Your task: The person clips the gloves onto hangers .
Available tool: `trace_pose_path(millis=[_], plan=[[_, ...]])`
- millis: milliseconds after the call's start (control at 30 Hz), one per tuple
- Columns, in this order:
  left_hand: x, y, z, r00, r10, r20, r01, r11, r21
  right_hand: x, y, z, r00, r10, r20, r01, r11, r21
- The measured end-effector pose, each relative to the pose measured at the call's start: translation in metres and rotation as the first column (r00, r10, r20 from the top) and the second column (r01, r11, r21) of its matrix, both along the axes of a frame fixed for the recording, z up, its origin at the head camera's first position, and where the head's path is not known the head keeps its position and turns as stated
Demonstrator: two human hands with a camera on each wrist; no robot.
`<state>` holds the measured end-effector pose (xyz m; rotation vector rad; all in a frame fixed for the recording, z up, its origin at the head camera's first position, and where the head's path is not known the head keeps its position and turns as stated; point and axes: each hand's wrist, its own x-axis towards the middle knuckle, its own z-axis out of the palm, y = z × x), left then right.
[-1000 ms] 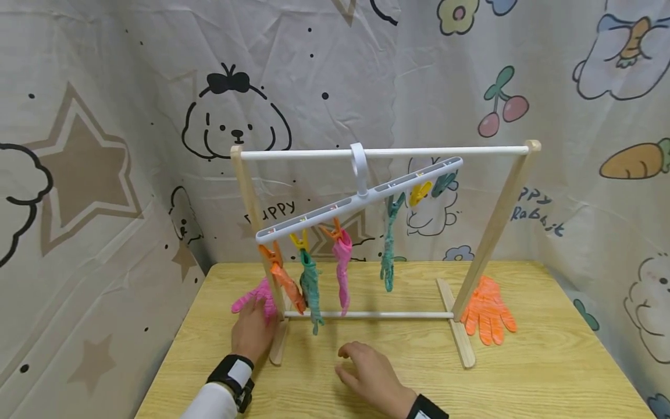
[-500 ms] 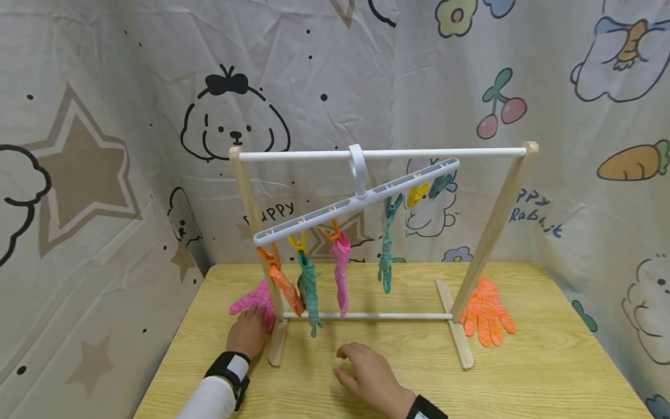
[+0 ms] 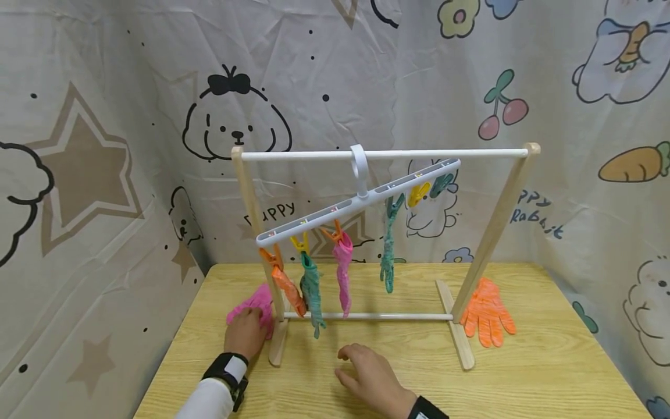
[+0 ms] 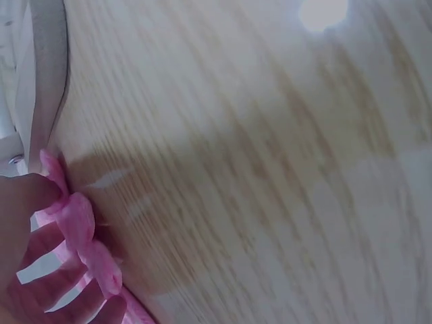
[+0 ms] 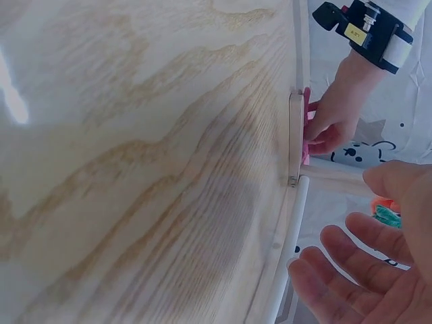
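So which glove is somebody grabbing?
The pink glove on the table, just left of the wooden rack: the left hand grips it. The orange glove, right of the rack, lies flat and untouched; the others hang from the hanger.

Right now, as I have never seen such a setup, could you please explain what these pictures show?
There is no machine here: a person works with two bare hands. The wide picture comes from a camera worn on the head, looking forward and down; the two others come from cameras worn on the wrists. On the wooden table stands a rack. From its top bar hangs a tilted hanger, with four cloth pieces clipped beneath it. The left hand grips a pink glove beside the rack's left post. The right hand is in front of the rack and holds nothing. An orange glove lies spread by the right post.
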<state>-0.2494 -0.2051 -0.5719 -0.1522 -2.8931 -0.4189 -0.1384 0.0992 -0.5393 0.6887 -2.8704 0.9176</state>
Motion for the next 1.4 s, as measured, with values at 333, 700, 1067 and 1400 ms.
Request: trace_pose_path(millis=[333, 700, 1067, 1400], plan=[[0.009, -0.003, 0.006, 1.000, -0.012, -0.002, 0.012, 1.000, -0.001, 0.002, 0.001, 0.003, 1.000, -0.002, 0.013, 0.002, 1.000, -0.004], [0.022, -0.002, 0.003, 0.998, -0.033, -0.052, 0.031, 0.999, -0.036, 0.002, 0.004, 0.001, 1.000, -0.004, 0.003, 0.004, 1.000, 0.009], [0.045, 0.001, 0.004, 0.979, -0.134, -0.152, 0.114, 0.984, -0.137, 0.002, 0.007, 0.001, 1.000, -0.005, 0.003, 0.005, 1.000, 0.002], [0.062, 0.001, 0.008, 0.997, -0.065, 0.031, 0.066, 0.997, -0.042, 0.003, 0.009, 0.000, 1.000, -0.006, -0.024, 0.006, 1.000, 0.001]])
